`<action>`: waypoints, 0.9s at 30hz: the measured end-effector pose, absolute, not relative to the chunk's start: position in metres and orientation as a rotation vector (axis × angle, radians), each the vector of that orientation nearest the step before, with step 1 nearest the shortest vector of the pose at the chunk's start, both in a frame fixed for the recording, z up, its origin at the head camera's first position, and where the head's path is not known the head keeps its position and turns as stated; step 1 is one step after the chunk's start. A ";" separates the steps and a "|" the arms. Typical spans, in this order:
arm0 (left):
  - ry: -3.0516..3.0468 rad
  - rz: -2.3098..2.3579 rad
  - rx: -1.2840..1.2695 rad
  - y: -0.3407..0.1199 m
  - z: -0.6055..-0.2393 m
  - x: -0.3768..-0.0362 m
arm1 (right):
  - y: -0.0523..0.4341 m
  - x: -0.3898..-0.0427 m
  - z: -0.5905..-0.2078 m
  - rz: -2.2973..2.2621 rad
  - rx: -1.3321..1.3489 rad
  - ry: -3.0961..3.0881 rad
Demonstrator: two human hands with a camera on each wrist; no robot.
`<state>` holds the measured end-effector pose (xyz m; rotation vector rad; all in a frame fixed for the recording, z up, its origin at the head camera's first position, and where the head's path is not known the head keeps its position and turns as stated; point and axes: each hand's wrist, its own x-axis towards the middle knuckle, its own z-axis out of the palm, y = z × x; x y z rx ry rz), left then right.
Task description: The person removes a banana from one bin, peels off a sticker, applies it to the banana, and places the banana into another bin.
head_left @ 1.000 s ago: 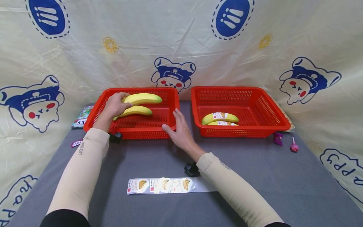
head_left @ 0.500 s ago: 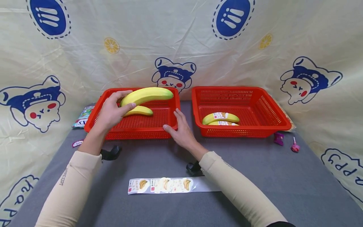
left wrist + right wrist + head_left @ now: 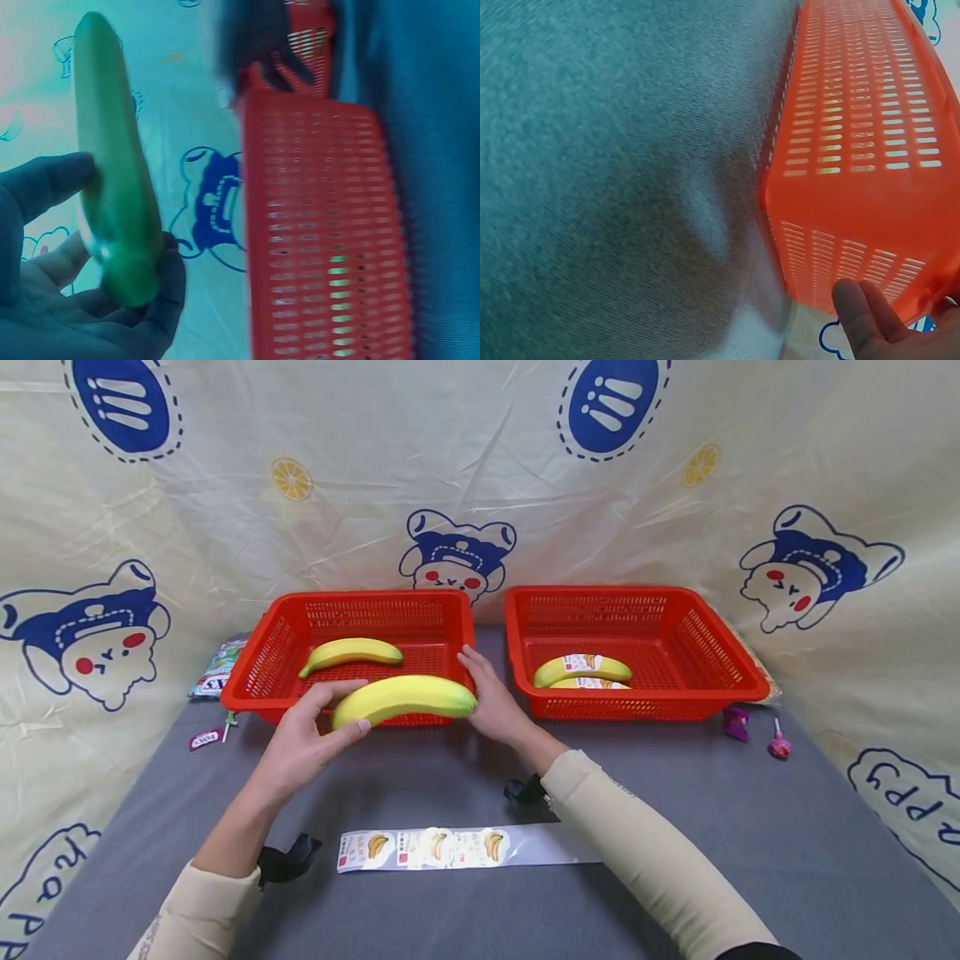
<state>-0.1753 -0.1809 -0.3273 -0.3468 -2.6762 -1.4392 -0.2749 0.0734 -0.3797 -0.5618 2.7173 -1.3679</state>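
Note:
My left hand [image 3: 303,745] holds a yellow banana [image 3: 405,697] by one end, thumb on the near side. The banana is raised in front of the left red basket [image 3: 255,681], its green tip pointing right and overlapping my right hand [image 3: 498,706] in the head view. In the left wrist view the banana [image 3: 112,135] stands lengthwise between thumb and fingers. Another banana [image 3: 351,653] lies inside the left basket. My right hand touches that basket's right end; in the right wrist view its straight fingers [image 3: 853,307] lie against the outer end wall, thumb not plainly seen.
A second red basket [image 3: 637,697] at right holds two bananas with stickers [image 3: 583,670]. A strip of banana stickers [image 3: 420,850] lies on the grey tabletop [image 3: 405,918]. Small sweets [image 3: 204,740] lie at left; a purple sweet [image 3: 736,724] and lollipop [image 3: 779,745] lie at right.
My left hand has lifted one banana out of the left basket and brought it toward me and slightly right. The right hand has stayed at the basket's right end.

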 end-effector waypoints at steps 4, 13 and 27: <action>-2.748 -1.329 -0.373 -0.182 -0.347 -0.167 | 0.074 -0.276 -0.376 -1.329 -0.534 2.690; -2.939 -1.121 -0.446 -0.166 -0.381 -0.171 | 0.074 -0.274 -0.371 -1.269 -0.491 2.677; -3.032 -0.951 -0.619 -0.109 -0.397 -0.185 | 0.075 -0.275 -0.372 -1.263 -0.506 2.676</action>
